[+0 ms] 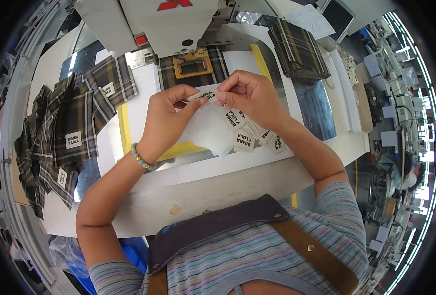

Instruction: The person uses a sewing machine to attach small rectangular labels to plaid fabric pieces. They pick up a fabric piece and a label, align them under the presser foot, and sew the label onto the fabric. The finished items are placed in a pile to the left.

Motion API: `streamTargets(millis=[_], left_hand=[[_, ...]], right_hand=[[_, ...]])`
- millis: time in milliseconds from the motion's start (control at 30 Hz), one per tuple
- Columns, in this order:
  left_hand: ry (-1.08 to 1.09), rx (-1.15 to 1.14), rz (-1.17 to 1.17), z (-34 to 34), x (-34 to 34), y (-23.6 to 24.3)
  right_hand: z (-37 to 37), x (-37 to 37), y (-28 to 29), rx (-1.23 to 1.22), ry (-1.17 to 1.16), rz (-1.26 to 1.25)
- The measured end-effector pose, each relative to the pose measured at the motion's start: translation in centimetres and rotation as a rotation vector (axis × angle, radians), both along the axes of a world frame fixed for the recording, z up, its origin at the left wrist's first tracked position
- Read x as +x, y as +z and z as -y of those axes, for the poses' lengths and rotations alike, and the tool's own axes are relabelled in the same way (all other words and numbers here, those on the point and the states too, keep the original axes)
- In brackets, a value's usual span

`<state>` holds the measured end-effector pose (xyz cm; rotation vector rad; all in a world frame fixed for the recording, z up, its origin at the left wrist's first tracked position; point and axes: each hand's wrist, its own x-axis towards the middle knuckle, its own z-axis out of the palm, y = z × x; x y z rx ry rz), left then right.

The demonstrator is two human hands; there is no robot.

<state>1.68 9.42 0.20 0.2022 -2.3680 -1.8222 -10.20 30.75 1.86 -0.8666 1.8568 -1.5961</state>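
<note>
My left hand [171, 113] and my right hand [250, 98] meet in front of the sewing machine [164, 24]. Between them they pinch a small white fabric label [204, 96] with dark lettering, one side in each hand. Below my right hand lies a loose pile of similar labels [243, 140]. Just beyond my fingers, a plaid fabric piece [168, 76] lies under the machine's brass-coloured clamp frame [193, 65]. At the left, several plaid pieces [83, 125] with labels on them are heaped, some hanging over the table's edge.
A neat stack of plaid pieces [296, 46] stands at the back right. Yellow tape [182, 148] marks the white work surface [208, 169]. Beyond the stack are papers [310, 20] and a screen [338, 18]. A blue bin [134, 253] with clear plastic sits at the lower left.
</note>
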Motion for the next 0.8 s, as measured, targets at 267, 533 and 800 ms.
streamTargets(millis=[267,533,800], left_hand=[[0.022,-0.329,-0.182,0.0,0.2,-0.6],[0.010,-0.282,-0.144,0.6,-0.2,-0.1],[0.085,-0.311,-0.167,2.5,-1.5,-1.1]], right_hand=[[1.3,-0.4,1.4,0.056,0.063,-0.553],[1.7,-2.1,1.0,0.169,0.088,-0.330],[3.7,-7.9,-0.6,0.309,-0.057,-0.130]])
